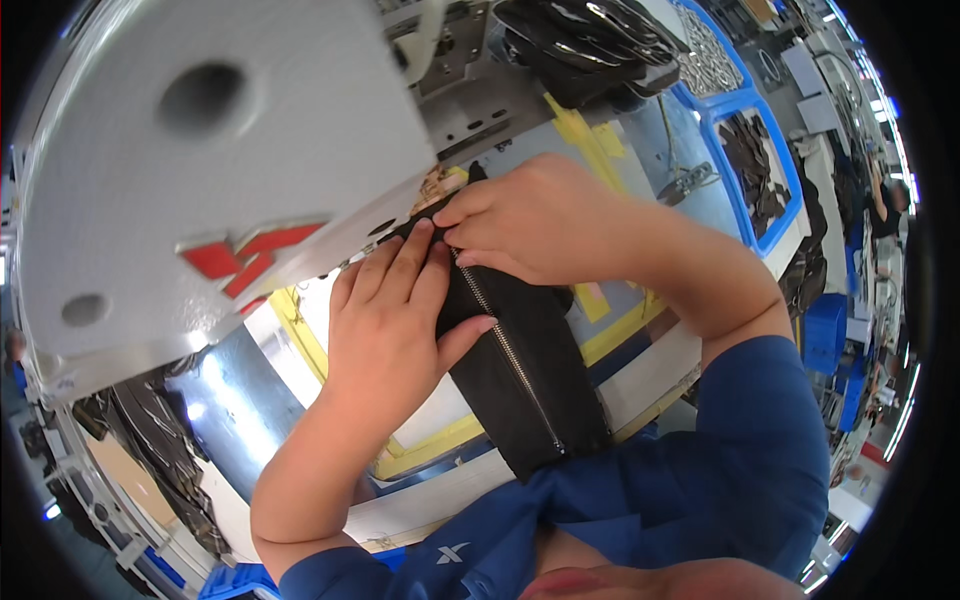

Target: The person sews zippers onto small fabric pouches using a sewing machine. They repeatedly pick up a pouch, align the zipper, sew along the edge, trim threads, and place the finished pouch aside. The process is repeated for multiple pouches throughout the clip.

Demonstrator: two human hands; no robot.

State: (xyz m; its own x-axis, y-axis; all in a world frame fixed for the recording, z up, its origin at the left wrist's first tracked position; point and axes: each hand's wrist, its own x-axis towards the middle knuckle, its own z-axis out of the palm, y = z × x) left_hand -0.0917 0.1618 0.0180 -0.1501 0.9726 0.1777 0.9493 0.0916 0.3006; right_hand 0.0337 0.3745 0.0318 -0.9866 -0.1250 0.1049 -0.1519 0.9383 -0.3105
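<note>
A black fabric piece (550, 345) with a silver metal zipper (508, 352) runs from beside the large grey sewing machine head (330, 120) down toward my body. My left hand (388, 320) lies on the left edge of the fabric, fingers spread and pressed flat, its thumb touching the zipper. Across the upper end, my right hand (545, 225) bends inward, fingers curled and pinching the fabric beside the zipper. Both sets of fingertips are close together, right by the machine head. The machine's needle area is mostly hidden behind the head.
Glossy black pieces (590, 45) are piled beyond the machine bed. At the far right stand a blue tray (737, 85) of silver metal parts and another blue tray (793, 205) of dark scraps. Yellow tape (625, 337) marks the worktable. More dark material (165, 450) hangs at the left.
</note>
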